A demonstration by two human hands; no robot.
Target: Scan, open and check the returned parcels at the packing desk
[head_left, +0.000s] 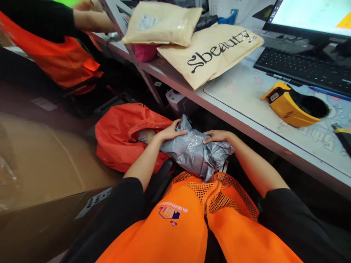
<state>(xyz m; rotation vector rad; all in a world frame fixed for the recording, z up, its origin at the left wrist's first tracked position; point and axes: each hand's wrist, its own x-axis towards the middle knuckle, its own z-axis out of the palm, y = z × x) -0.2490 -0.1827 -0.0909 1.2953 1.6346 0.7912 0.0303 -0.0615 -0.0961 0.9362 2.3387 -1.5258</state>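
A crumpled silver-grey plastic mailer bag [193,148] lies across my lap, between my two hands. My left hand [172,132] grips its upper left corner, thumb on top and fingers partly behind it. My right hand [215,136] holds the right part of the bag, fingers bent over its top edge. Just left of the bag sits a red-orange sack [117,135] with its mouth open. Inside that opening a tan package with a white label shows in part. What the mailer bag contains is hidden.
Two padded envelopes [164,23] lie on the desk [233,87], overhanging its edge. A yellow-black tape dispenser [294,106], keyboard [301,69] and monitor [312,18] are on the right. A large cardboard box [49,157] stands left. Another person in an orange vest [63,58] works beyond.
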